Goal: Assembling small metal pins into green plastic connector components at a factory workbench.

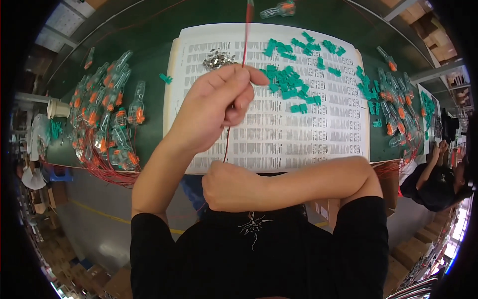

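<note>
A red wire (pixel 245 47) runs upright through the left hand (pixel 214 102), above the printed sheet (pixel 328 142), and down to the right hand (pixel 228 187). The left grip is pinched together on the wire; the right grip is a curled fist which the wire enters, its inner fingers hidden. The wire's upper end is blurred; if it swings, it could scatter the small metal pieces (pixel 217 59) or green plastic clips (pixel 289 82). Uneven pulling could make it slip. The sheet's near edge lies just beyond the fist; moving room is over its lower right part. Orange-and-clear plugs (pixel 102 97) crowd the tabletop (pixel 154 50) at the left.
</note>
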`<control>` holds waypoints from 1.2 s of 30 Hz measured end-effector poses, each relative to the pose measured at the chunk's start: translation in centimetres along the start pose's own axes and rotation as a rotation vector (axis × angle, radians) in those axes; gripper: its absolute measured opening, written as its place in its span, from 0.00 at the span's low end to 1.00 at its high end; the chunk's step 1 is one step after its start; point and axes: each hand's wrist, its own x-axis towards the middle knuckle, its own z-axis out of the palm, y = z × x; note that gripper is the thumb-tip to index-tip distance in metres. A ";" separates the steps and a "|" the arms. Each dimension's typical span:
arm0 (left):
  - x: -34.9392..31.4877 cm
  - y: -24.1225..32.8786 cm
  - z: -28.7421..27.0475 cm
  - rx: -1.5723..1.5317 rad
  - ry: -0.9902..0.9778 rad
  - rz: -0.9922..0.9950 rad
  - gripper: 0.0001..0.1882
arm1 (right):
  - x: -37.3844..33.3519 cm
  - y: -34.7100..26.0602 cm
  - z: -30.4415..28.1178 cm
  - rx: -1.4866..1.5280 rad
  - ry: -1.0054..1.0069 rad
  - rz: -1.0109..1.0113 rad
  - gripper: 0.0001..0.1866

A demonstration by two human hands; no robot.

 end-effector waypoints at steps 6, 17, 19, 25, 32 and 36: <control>0.2 -4.7 -2.8 0.072 0.184 0.047 0.15 | -5.3 3.9 -0.8 0.592 0.941 0.439 0.08; 1.3 -7.6 -2.2 0.086 0.274 -0.066 0.09 | -6.4 11.4 3.5 1.527 1.157 0.811 0.05; 1.7 -7.9 -2.2 -0.007 0.369 -0.043 0.08 | -6.3 11.7 4.3 1.467 1.161 0.833 0.05; 1.7 -9.6 -4.1 0.066 0.340 0.021 0.07 | -5.6 11.3 3.9 1.545 1.217 0.946 0.08; 1.5 -10.2 -4.4 0.009 0.338 0.064 0.05 | -6.3 11.6 4.4 1.668 1.139 0.949 0.11; 1.6 -10.6 -3.9 0.025 0.375 0.144 0.04 | -6.2 11.4 4.4 1.726 1.140 1.003 0.11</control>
